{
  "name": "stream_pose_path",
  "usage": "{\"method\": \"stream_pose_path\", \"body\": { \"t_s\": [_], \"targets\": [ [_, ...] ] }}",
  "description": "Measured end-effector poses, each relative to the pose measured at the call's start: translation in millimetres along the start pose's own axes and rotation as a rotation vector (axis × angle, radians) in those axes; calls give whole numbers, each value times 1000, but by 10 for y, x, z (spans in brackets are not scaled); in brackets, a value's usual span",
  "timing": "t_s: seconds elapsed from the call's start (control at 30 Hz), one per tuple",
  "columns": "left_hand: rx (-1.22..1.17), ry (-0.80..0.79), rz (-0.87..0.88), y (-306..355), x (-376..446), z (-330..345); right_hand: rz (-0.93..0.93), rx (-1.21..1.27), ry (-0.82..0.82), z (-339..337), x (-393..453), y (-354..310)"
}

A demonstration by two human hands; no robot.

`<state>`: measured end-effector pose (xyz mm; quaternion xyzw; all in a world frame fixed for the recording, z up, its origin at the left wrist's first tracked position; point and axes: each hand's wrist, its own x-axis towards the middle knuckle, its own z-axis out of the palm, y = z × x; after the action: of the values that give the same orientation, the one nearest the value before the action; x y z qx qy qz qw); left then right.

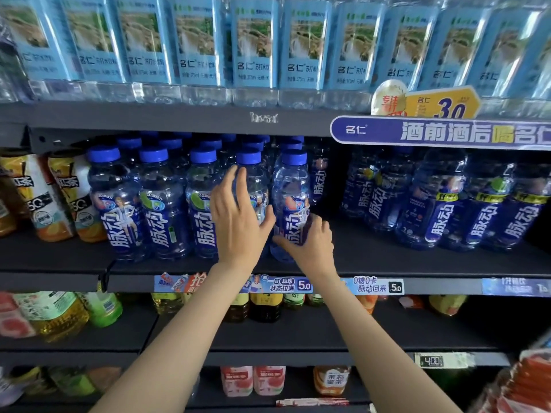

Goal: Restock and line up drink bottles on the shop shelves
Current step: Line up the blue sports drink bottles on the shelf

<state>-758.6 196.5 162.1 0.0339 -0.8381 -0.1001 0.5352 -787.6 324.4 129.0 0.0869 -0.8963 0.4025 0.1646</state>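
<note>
Bottle (pixel 290 204) of clear blue plastic, round-shouldered with a ribbed blue cap, stands at the right end of the front row on the dark middle shelf (pixel 387 257). My right hand (pixel 310 242) curls its fingers round its lower, glossy label. My left hand (pixel 238 216) lies flat, fingers straight, against the neighbouring bottle (pixel 253 180). Above, square-sided soda-water bottles (pixel 253 46) with pale blue labels fill the top shelf.
</note>
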Motion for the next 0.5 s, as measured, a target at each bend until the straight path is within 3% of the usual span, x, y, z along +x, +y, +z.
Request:
{"method": "stream_pose_path", "body": {
  "t_s": [0.07, 0.13, 0.23, 0.4, 0.5],
  "targets": [
    [-49, 40, 62, 197, 62, -18, -45, 123, 40, -188, 57, 133],
    [-31, 22, 116, 402, 143, 44, -9, 171, 184, -397, 183, 298],
    [56, -35, 77, 592, 211, 208, 105, 17, 342, -701, 487, 502],
    [139, -49, 72, 571, 129, 386, 181, -427, 285, -877, 943, 673],
    [137, -25, 105, 491, 122, 399, 249, -394, 318, -841, 1114, 654]
  ]
}}
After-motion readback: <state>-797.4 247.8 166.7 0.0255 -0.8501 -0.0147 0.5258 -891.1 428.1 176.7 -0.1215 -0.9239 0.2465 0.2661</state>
